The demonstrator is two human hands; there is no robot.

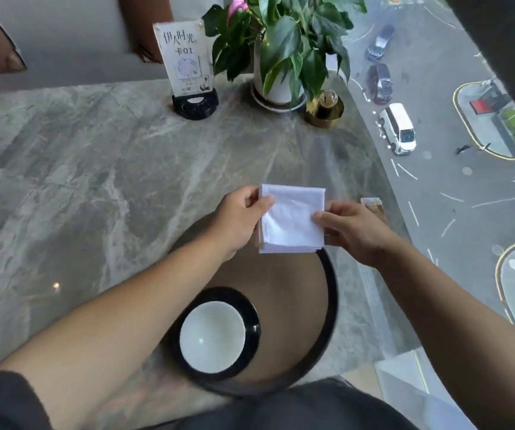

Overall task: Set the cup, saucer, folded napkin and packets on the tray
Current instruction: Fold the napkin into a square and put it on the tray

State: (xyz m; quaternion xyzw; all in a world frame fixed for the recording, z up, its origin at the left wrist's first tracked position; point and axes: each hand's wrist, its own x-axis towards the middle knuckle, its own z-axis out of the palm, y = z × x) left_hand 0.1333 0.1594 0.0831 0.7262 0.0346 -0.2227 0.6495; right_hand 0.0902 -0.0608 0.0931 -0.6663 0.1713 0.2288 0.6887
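Landmark: the round tray [330,293], brown inside with a dark rim, lying on the grey marble bench [94,169] at its near edge.
Napkin: the white folded napkin [291,223] is held above the tray's far edge, near square, slightly longer from far to near; its flat face is turned up, and its near edge shows stacked layers.
Left hand: the left hand [237,218] pinches the napkin's left edge, thumb on top near the far corner.
Right hand: the right hand [353,231] pinches the napkin's right edge, thumb on top at about mid-height.
Cup and saucer: the white cup [212,336] stands upright on the black saucer [251,315], in the tray's near left part.
Packets: a brownish packet [374,206] lies on the bench just beyond the tray's right side, partly hidden by the right hand.
Beyond the tray: a card stand [188,63], a potted plant [281,57] and a gold holder [326,110] stand at the bench's far side.
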